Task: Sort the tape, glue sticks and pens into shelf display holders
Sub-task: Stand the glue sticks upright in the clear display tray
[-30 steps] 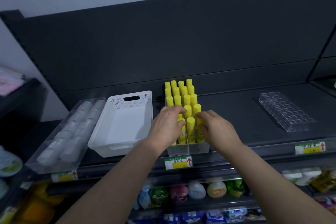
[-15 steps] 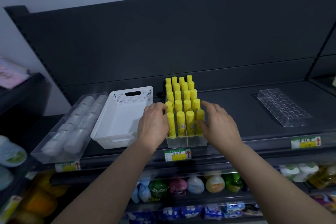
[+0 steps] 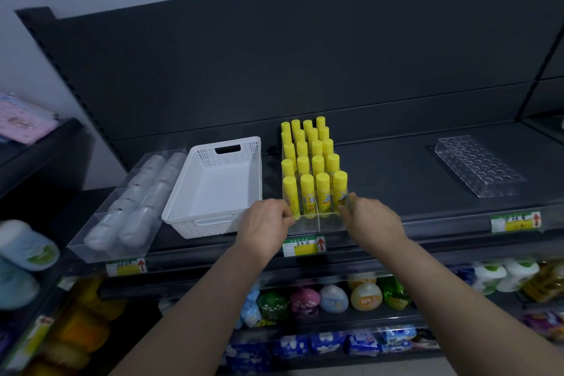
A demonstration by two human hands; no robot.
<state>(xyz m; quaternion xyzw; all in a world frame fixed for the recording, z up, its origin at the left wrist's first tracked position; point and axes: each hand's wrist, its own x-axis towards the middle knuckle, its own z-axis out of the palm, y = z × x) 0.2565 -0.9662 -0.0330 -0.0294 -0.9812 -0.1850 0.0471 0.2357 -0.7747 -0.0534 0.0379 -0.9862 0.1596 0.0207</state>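
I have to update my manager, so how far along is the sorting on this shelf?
Looks done: tape rolls lie in the clear tray, and glue sticks stand in rows in their clear holder. In hand: the left hand and right hand grip that holder's front corners. Left: the pen rack on the right holds no pens, and no pens are in sight. The white basket is empty.

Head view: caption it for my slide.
A left hand and right hand grip the front corners of the clear holder packed with upright yellow glue sticks, beside a white basket on the shelf.
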